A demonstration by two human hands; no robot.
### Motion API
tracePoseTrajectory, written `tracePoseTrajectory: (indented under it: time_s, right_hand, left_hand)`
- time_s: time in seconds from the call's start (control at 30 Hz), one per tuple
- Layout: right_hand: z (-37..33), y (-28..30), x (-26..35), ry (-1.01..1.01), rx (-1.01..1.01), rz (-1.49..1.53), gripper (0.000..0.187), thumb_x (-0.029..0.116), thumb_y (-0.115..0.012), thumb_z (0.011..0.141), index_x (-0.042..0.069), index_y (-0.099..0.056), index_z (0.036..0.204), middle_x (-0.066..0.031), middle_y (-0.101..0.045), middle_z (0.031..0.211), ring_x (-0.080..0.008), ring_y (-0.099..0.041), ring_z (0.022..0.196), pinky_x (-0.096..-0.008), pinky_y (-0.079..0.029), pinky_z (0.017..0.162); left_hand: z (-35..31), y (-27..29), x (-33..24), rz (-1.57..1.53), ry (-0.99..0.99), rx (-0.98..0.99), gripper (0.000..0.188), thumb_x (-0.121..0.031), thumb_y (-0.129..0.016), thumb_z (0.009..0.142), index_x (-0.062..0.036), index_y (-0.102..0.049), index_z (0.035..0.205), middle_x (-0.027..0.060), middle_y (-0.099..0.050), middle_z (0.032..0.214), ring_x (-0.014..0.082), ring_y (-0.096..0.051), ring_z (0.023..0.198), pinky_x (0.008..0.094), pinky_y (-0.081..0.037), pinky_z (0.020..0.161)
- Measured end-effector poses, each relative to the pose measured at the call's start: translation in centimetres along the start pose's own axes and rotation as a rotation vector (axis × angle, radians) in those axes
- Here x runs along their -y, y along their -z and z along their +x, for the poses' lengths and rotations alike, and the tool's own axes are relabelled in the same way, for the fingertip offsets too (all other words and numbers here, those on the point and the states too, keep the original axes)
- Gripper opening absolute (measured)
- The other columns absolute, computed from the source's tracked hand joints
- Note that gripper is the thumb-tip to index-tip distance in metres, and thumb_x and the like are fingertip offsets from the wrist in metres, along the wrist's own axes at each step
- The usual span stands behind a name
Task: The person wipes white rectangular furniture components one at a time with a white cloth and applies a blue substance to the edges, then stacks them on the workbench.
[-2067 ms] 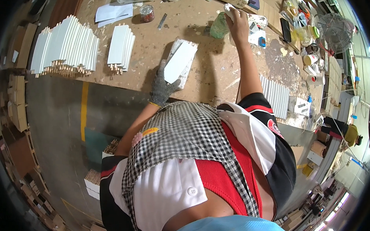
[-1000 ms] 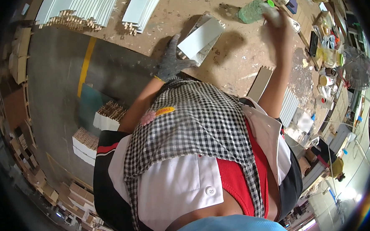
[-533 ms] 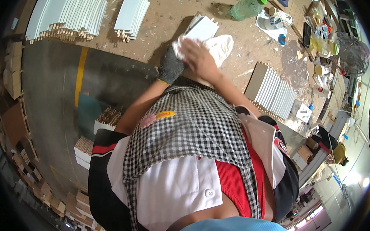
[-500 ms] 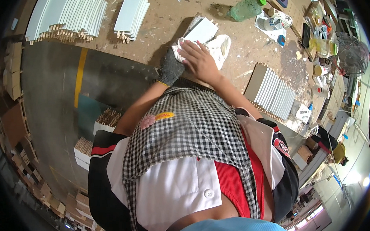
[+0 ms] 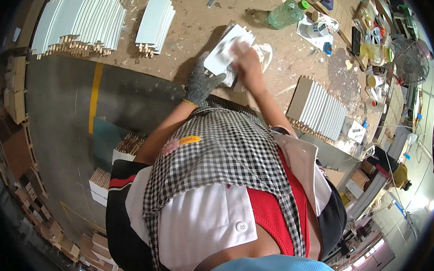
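A white-painted board (image 5: 216,61) with wooden dowel pegs at its ends lies tilted at the front edge of the workbench. My left hand (image 5: 201,83), in a dark grey knit glove, grips its near end, the thumb across the corner. My bare right hand (image 5: 249,67) presses a white cloth (image 5: 266,54) on the board's face; its fingers are smeared by motion. Part of the cloth hangs off to the right of the board. What lies beneath the board is mostly hidden.
Stacks of similar white boards stand at the far left (image 5: 80,20), left of centre (image 5: 153,26) and right (image 5: 316,107) on the bench (image 5: 193,31). A green plastic bottle (image 5: 284,15) lies at the back, near jars. A fan (image 5: 410,61) stands at far right.
My right hand has moved slightly right with the cloth, uncovering more of the board's face. My left hand, partly under the right one before, now shows with its thumb on the board.
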State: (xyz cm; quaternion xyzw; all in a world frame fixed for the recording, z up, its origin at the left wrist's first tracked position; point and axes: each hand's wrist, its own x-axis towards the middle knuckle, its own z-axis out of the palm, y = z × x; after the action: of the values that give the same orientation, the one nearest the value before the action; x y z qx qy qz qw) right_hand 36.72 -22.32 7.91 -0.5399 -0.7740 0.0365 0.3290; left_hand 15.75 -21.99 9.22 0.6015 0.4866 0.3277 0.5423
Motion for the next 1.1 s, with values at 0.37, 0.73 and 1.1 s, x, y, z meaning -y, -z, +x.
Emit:
tracePoseTrajectory:
  time_s: [0.37,0.73,1.1]
  right_hand:
    - [3.3,7.6,-3.3,-0.856,-0.441,0.609,0.033,0.032,-0.061,0.097,0.002,-0.069,0.109,-0.0035,-0.069,0.089,-0.0125,-0.063,0.078,-0.0261,-0.049,0.069]
    - [2.7,3.6,3.3,-0.204,-0.002,-0.079,0.053,0.01,-0.067,0.083,0.019,-0.058,0.135,-0.0045,-0.046,0.15,-0.0327,-0.036,0.142,-0.0539,-0.025,0.116]
    - [0.1,4.5,-8.8,-0.433,-0.124,0.0,0.037,-0.005,-0.054,0.085,0.003,-0.064,0.119,-0.0175,-0.064,0.123,-0.0353,-0.064,0.108,-0.0389,-0.05,0.094]
  left_hand:
    - [0.4,0.3,-3.0,0.146,-0.175,-0.193,0.065,-0.013,-0.073,0.086,-0.002,-0.04,0.141,0.0165,-0.064,0.114,0.026,-0.064,0.102,0.0364,-0.051,0.089]
    - [-0.7,0.1,-3.6,0.38,-0.095,-0.128,0.064,-0.014,-0.061,0.095,-0.0036,-0.03,0.15,0.0202,-0.067,0.114,0.0343,-0.067,0.1,0.0425,-0.052,0.085]
    - [-0.7,-0.6,-4.6,0.391,-0.019,-0.078,0.065,-0.01,-0.061,0.093,-0.0083,-0.031,0.151,0.0237,-0.059,0.129,0.0382,-0.06,0.115,0.0434,-0.049,0.094]
